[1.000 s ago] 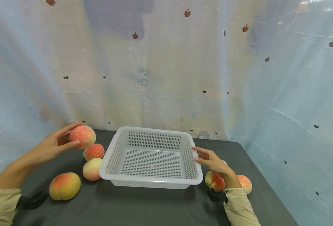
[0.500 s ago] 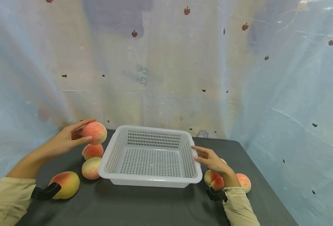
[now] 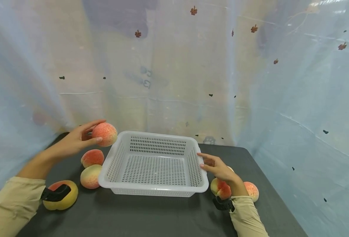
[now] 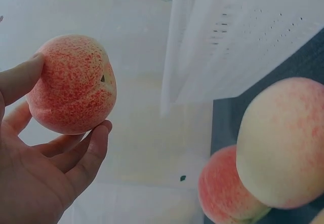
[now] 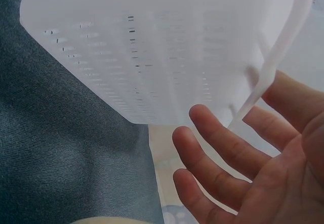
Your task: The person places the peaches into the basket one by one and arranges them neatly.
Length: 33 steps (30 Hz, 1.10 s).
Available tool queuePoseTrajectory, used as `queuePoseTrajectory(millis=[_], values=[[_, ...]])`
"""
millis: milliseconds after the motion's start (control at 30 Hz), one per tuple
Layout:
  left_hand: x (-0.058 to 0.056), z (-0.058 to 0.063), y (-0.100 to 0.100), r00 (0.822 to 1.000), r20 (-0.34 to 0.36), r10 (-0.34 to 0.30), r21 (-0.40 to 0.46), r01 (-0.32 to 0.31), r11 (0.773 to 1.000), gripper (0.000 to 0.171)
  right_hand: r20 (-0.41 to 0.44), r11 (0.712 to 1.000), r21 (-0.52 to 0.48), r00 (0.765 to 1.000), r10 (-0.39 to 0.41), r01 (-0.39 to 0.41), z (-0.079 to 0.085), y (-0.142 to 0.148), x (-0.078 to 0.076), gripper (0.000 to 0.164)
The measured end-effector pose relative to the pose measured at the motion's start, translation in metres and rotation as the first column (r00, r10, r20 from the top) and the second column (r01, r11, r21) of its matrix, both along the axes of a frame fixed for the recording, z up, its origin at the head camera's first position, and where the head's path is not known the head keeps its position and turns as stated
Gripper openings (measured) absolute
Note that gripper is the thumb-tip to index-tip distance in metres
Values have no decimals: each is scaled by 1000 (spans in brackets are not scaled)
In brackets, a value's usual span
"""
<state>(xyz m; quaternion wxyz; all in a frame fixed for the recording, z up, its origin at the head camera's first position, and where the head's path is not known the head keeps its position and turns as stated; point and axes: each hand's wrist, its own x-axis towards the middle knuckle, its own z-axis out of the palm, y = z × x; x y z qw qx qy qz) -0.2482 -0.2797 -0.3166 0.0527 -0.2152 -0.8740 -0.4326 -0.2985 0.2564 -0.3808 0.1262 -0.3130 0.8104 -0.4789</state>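
Note:
My left hand (image 3: 76, 140) holds a red-speckled peach (image 3: 105, 135) between thumb and fingers. The peach is raised beside the far left corner of a white plastic basket (image 3: 153, 189) with slotted walls. In the left wrist view the thumb presses one side of the held peach (image 4: 73, 85) and the fingers support it from below. My right hand (image 3: 217, 167) grips the basket's right rim. Its thumb and a finger reach over the rim (image 5: 271, 67) in the right wrist view, while the other fingers (image 5: 228, 148) curl outside the wall. The basket's slotted floor is bare.
Left of the basket lie a red peach (image 3: 92, 158), a pale peach (image 3: 90, 176) and a yellow-red mango-like fruit (image 3: 63, 201) partly behind the left wristband. More peaches (image 3: 220, 188) lie around the right forearm. A pale curtain (image 3: 174, 72) hangs behind the dark table (image 3: 150, 217).
My left hand has carried the speckled peach rightward and slightly up, toward the basket's far left corner. The right hand keeps its hold on the rim. The head view has shifted slightly.

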Motion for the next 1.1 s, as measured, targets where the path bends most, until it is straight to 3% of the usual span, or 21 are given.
queuePoseTrajectory(millis=[433,667,900,1100], values=[[-15,4,27,999,-8,-52,28,52,998,68,18,1000,-3,1000,9,-9,0,-1,3,62],[-30,2,38,998,4,-63,30,63,998,68,17,1000,-12,1000,19,-18,1,1,0,63],[-42,7,52,996,61,-59,57,56,997,69,14,1000,-8,1000,10,-10,0,2,-1,62],[-53,5,62,991,86,-99,95,91,991,70,12,1000,-13,1000,6,-6,-2,1,-1,61]])
